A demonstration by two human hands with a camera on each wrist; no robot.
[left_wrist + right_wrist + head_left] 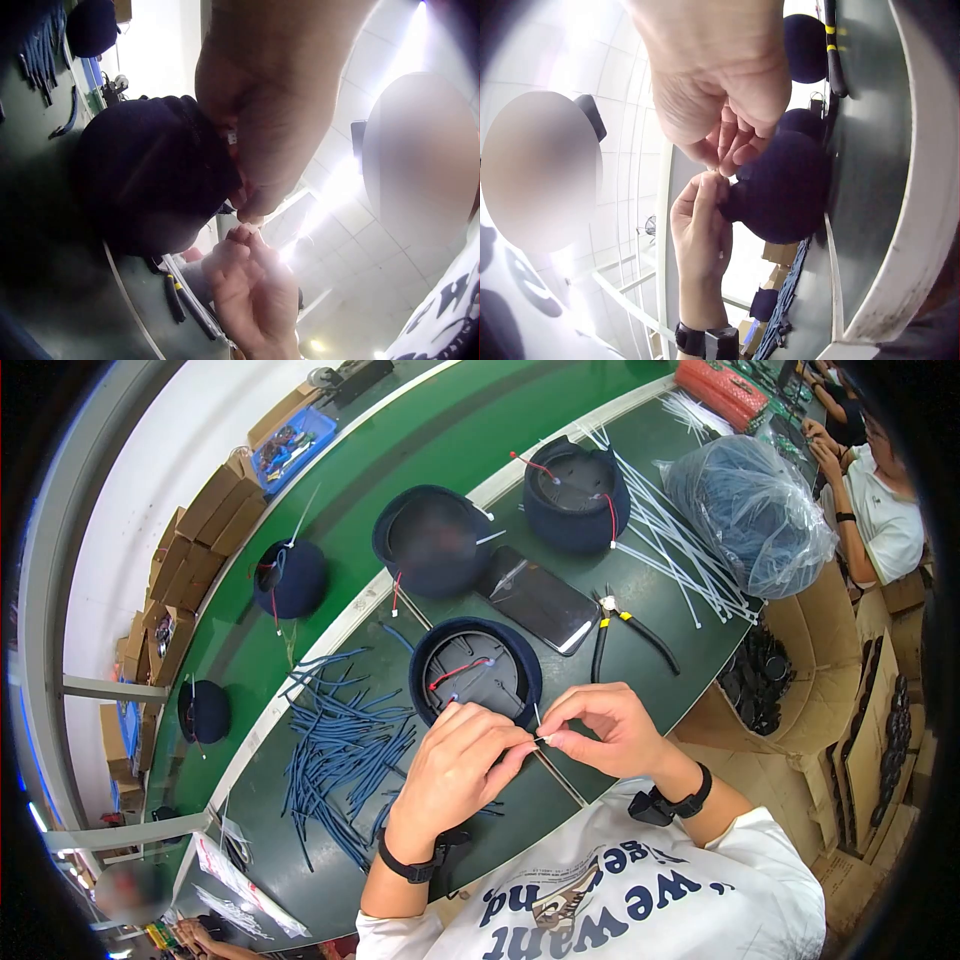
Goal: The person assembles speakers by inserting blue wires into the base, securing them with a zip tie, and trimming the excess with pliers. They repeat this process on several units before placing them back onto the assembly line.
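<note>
1. Left hand [455,765]: thumb and index fingertip pinch one end of a small whitish piece [547,740] (too small to identify) at the near edge of the navy fabric-covered housing.
2. Right hand [610,730]: thumb and forefinger pinch the same piece, the fingertips of both hands almost meeting; a thin white strip [537,714] stands up just beside them.
3. Navy fabric-covered housing [480,672]: on the green worktable [520,825], just beyond the hands, its open grey interior facing up; a red wire [452,674] lies inside.
4. Blue cords [345,765]: heaped loosely to the left of the housing.
5. Smartphone [540,603]: beyond the housing, near black-handled cutters [650,643] with yellow bands, their handles spread.
6. Two similar housings: one [435,545] left of the smartphone, the other [575,510] beyond it, beside scattered white cable ties [675,540].
</note>
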